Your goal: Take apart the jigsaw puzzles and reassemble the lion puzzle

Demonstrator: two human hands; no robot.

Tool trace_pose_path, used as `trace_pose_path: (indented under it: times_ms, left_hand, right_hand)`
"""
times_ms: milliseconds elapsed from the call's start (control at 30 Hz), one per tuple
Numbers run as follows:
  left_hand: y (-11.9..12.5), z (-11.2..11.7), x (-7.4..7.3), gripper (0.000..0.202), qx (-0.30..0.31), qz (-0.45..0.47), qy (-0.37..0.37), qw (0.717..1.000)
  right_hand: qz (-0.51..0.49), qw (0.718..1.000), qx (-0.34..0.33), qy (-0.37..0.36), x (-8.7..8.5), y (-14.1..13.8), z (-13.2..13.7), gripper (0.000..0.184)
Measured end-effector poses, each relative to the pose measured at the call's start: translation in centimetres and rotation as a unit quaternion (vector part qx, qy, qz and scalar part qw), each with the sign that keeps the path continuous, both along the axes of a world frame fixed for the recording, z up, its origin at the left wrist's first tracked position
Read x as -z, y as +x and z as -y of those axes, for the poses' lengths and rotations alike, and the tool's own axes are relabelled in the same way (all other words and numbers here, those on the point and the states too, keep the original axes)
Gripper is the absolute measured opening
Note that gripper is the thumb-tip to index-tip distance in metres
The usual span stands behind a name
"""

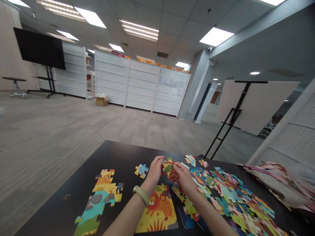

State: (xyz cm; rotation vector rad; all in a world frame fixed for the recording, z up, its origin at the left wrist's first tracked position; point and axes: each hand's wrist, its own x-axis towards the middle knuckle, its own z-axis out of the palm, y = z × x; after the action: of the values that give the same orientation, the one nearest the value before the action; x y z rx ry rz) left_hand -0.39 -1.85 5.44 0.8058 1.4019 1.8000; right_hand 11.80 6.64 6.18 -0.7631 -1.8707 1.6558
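Both hands are raised over the black table, with a yellow and green jigsaw puzzle piece [168,164] between them. My left hand [154,172], with a pale green watch at its wrist, grips the piece's left edge. On its right edge are the pinched fingertips of my right hand [182,178]. Below them lies a yellow puzzle section with lions [161,209]. Further left sits a joined section with a grey and teal animal [95,203]. A small blue and yellow section [142,170] rests just left of my left hand.
Many loose puzzle pieces [231,193] are heaped on the right of the black table [118,150]. A pink and beige cloth bag [283,186] lies at the right edge. Beyond stand an easel [236,111], white shelves [142,85] and a cardboard box [101,100].
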Motion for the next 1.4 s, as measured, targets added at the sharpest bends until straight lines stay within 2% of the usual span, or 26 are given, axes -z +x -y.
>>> trace_pose_path:
  times_ms: [133,300,400,467,567,667,867,1200,1400]
  left_hand:
    - [-0.7,-0.2,0.5,0.029,-0.034,0.041,0.008,0.999]
    - [-1.0,-0.3,0.6,0.032,-0.048,0.001,0.026,0.999]
    - [-1.2,0.0,0.2,0.025,-0.048,-0.053,0.018,0.997]
    - [-1.4,0.3,-0.1,0.023,-0.042,-0.105,0.008,0.994]
    - [-1.7,0.8,-0.6,0.022,-0.03,-0.197,-0.016,0.98]
    - [-2.5,1.4,-1.1,0.017,-0.005,-0.276,-0.049,0.96]
    - [-3.7,3.0,-1.7,0.019,0.039,-0.363,-0.097,0.926]
    - [-3.1,3.8,-0.4,0.024,0.028,-0.408,-0.108,0.906]
    - [-3.4,4.0,0.0,0.025,0.017,-0.455,-0.131,0.881]
  right_hand:
    - [-0.003,1.0,-0.028,0.01,0.6,-1.4,-0.8,0.043]
    - [-0.007,0.998,-0.033,0.054,0.6,-0.4,-1.4,0.039]
    - [-0.01,0.988,-0.016,0.151,0.0,0.4,-1.9,0.048]
    - [0.003,0.976,-0.018,0.215,-0.4,0.6,-1.9,0.046]
    - [0.031,0.965,-0.017,0.262,-0.5,0.7,-1.7,0.034]
    - [0.062,0.955,-0.02,0.29,-0.2,0.6,-1.5,0.029]
    - [0.084,0.949,-0.056,0.3,0.4,0.2,-1.3,0.025]
    - [0.134,0.943,-0.078,0.294,0.5,0.1,-0.9,0.025]
    - [0.15,0.926,-0.082,0.338,1.0,0.0,-1.1,0.028]
